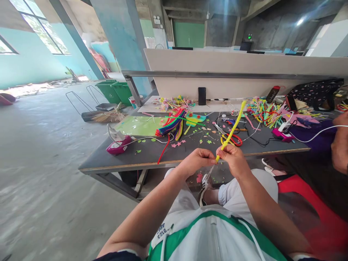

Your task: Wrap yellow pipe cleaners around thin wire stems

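A grey tabletop spans the middle of the view, carrying a rainbow bundle of fuzzy stems left of centre and a looser heap of coloured stems to the right. In front of its near edge, above the seated person's lap, both hands are closed to a pinch: the right hand grips a yellow stem between thumb and finger near its lower end, and the left hand nips that end itself. The stem rises from there, leaning right, across scissors lying on the tabletop. The step seems to be working or twisting the stem's end; it would go best with the right pinch firm and close to the working point, the left turning in small, even moves, and the long free part kept clear of the scissors. At the right edge, another person's hand is cut off. The person's own fingertips hide how the stem's end is shaped, and whether the thin, pale strands below join it is hard to make out.
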A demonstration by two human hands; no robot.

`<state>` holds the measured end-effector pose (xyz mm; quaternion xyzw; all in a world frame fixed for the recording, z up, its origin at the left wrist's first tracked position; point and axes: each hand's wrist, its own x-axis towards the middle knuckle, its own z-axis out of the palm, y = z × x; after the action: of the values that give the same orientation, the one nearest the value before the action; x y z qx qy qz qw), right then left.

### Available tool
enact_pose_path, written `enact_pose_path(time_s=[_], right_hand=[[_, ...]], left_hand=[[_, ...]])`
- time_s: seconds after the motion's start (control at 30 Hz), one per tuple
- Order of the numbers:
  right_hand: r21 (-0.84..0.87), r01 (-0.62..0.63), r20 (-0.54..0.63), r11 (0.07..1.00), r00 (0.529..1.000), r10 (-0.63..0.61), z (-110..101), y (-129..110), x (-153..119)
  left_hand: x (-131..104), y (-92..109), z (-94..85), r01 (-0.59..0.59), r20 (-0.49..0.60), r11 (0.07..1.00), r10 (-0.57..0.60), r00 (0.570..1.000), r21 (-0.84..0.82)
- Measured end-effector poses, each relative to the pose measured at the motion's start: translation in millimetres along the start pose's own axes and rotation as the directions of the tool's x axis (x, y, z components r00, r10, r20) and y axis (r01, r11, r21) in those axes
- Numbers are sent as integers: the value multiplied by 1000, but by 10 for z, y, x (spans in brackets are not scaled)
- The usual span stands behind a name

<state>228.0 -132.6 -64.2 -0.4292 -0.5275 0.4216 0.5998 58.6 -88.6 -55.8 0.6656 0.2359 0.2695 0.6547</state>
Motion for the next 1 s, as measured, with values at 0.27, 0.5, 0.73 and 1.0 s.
enact_pose_path(time_s=[0.27,0.5,0.73,1.0], right_hand=[[330,-2,182,944,981,-62,91,56,-9],[463,123,147,878,966,-212,127,168,11],[236,61,102,970,991,-87,-4,129,5],[-12,-77,-239,997,968,72,22,215,-32]], left_hand=[[-22,-226,94,175,112,876,-139,984,-450],[-55,-258,307,145,115,817,-98,989,-558],[-56,-156,177,81,-62,963,-100,993,-257],[-38,7,228,15,-362,883,177,915,469]])
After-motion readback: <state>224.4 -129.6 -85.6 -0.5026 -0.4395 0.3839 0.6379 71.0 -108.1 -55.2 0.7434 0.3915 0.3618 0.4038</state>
